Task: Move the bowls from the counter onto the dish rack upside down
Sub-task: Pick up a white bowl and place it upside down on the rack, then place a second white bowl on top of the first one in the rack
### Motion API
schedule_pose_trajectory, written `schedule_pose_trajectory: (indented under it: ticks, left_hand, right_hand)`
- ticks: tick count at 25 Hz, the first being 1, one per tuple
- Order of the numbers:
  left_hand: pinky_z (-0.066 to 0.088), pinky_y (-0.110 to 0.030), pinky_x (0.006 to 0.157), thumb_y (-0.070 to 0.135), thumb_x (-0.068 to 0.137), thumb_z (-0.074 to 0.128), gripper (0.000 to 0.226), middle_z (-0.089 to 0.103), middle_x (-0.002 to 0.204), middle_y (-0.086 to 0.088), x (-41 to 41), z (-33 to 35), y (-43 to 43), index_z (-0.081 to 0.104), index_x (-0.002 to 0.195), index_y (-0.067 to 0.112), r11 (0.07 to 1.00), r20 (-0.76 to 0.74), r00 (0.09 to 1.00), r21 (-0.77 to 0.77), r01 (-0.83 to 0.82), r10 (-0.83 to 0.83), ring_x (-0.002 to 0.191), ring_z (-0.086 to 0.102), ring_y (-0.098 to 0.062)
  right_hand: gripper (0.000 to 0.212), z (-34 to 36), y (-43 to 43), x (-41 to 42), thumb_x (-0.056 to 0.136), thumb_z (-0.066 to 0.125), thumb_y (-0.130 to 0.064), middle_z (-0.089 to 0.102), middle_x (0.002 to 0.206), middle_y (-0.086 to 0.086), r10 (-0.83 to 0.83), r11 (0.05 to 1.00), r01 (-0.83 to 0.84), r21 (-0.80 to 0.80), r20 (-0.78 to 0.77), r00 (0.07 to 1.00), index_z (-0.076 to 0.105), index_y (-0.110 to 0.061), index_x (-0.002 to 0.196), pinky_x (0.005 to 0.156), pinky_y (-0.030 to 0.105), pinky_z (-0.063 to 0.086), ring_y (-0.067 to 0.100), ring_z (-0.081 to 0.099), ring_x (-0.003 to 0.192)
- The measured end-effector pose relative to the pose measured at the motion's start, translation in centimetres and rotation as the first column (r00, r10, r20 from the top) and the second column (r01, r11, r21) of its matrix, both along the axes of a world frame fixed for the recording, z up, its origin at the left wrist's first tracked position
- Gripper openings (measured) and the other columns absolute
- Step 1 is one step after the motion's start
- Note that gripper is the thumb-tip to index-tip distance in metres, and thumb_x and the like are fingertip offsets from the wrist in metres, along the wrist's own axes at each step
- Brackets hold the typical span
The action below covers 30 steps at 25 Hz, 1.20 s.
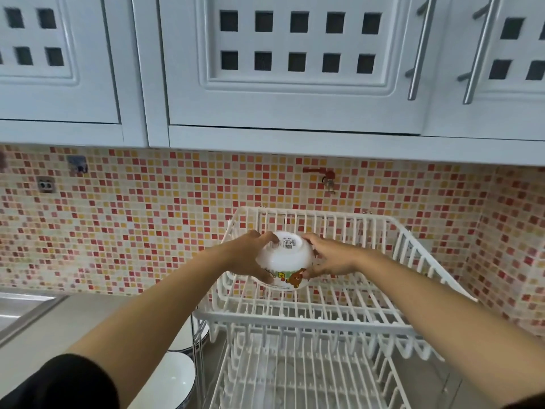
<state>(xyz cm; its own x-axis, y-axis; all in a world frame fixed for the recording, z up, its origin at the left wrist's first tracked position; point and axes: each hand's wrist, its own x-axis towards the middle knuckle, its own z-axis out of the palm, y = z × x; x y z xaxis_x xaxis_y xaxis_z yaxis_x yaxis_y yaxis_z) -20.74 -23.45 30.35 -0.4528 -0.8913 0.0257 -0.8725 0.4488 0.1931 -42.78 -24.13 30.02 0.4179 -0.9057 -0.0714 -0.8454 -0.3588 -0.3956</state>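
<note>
Both hands grasp a white bowl turned upside down over the upper tier of a white wire dish rack: the left hand on its left side, the right hand on its right. The rack stands on a pale grey surface against a red-and-yellow mosaic backsplash, under white cabinets. More bowls sit left of the rack.

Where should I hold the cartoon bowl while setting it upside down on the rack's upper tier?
Grip the bowl by its curved side walls, one palm from each side, as the left hand and right hand do now. Its foot faces up and its rim faces down, so side holds leave the rim free to land on the dish rack wires.
</note>
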Motion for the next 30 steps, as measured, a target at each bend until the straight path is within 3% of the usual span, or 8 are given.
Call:
schedule_pose_trajectory:
  ticks: [3, 6, 11, 17, 21, 25, 30]
  left_hand:
    - [0.036, -0.043, 0.106, 0.040, 0.074, 0.074, 0.090, 0.030, 0.152, -0.008, 0.0, 0.2, 0.4, 0.019, 0.145, 0.027, 1.000, 0.048, 0.999, 0.024, 0.019, -0.020, 0.131, 0.039, -0.030]
    - [0.026, -0.046, 0.114, 0.038, 0.081, 0.067, 0.086, 0.019, 0.158, -0.005, 0.9, 1.6, 1.2, 0.015, 0.148, 0.022, 1.000, -0.051, 0.998, 0.000, 0.029, -0.029, 0.140, 0.030, -0.030]
    - [0.039, -0.037, 0.104, 0.029, 0.097, 0.045, 0.053, 0.043, 0.145, -0.012, 5.9, 4.3, 3.6, 0.027, 0.145, 0.015, 0.967, -0.280, 0.959, -0.237, -0.097, 0.028, 0.127, 0.048, -0.028]
    - [0.040, -0.035, 0.100, 0.030, 0.100, 0.034, 0.048, 0.041, 0.147, -0.012, 17.5, 2.3, 5.9, 0.029, 0.145, 0.015, 0.906, -0.403, 0.860, -0.146, -0.398, 0.313, 0.130, 0.046, -0.029]
    - [0.035, -0.039, 0.107, 0.026, 0.100, 0.033, 0.047, 0.039, 0.148, -0.014, 25.3, -2.1, 9.1, 0.031, 0.144, 0.008, 0.836, -0.333, 0.801, -0.062, -0.545, 0.497, 0.132, 0.043, -0.031]
    - [0.026, -0.036, 0.112, 0.028, 0.099, 0.036, 0.050, 0.035, 0.151, -0.015, 30.9, -10.4, 12.3, 0.032, 0.144, 0.005, 0.762, -0.181, 0.745, 0.037, -0.647, 0.642, 0.138, 0.034, -0.030]
    - [0.021, -0.040, 0.115, 0.036, 0.099, 0.035, 0.063, 0.015, 0.156, -0.020, 34.1, -23.2, 15.6, 0.014, 0.148, 0.004, 0.619, -0.007, 0.652, 0.321, -0.717, 0.758, 0.143, 0.022, -0.035]
  right_hand:
    - [0.100, 0.4, 0.5, 0.0, 0.074, 0.073, -0.047, 0.019, 0.155, 0.002, 0.004, 1.000, -0.005, -0.008, -0.087, 0.996, 0.009, -0.024, 0.148, 0.114, 0.042, 0.026, 0.023, 0.025, 0.139]
    - [0.111, 1.9, 1.2, 0.6, 0.072, 0.073, -0.050, -0.001, 0.159, 0.000, -0.041, 0.997, 0.028, -0.069, -0.198, 0.979, -0.002, -0.020, 0.149, 0.118, 0.041, 0.012, 0.021, 0.006, 0.145]
    - [0.083, 5.1, 3.5, 6.6, 0.087, 0.056, -0.049, 0.010, 0.158, 0.001, 0.012, 0.960, -0.022, -0.280, -0.037, 0.999, 0.009, -0.022, 0.150, 0.114, 0.037, 0.019, 0.021, 0.017, 0.143]
    - [0.066, 5.0, 5.1, 21.5, 0.096, 0.039, -0.042, 0.008, 0.158, 0.005, 0.157, 0.909, -0.152, -0.389, -0.019, 0.987, 0.009, -0.017, 0.150, 0.117, 0.038, 0.015, 0.020, 0.011, 0.145]
    - [0.066, -0.1, 6.0, 30.4, 0.097, 0.040, -0.037, 0.008, 0.158, 0.009, 0.203, 0.929, -0.202, -0.309, -0.030, 0.979, 0.009, -0.010, 0.149, 0.116, 0.041, 0.017, 0.025, 0.012, 0.144]
    - [0.064, -10.2, 7.7, 36.6, 0.096, 0.042, -0.037, 0.016, 0.156, 0.010, 0.231, 0.966, -0.230, -0.114, -0.013, 0.973, 0.015, -0.008, 0.146, 0.111, 0.045, 0.026, 0.030, 0.021, 0.140]
    - [0.078, -23.5, 10.7, 40.1, 0.092, 0.046, -0.045, 0.022, 0.151, 0.020, 0.082, 0.973, -0.085, 0.216, 0.024, 0.996, 0.012, 0.000, 0.146, 0.108, 0.041, 0.031, 0.034, 0.028, 0.136]
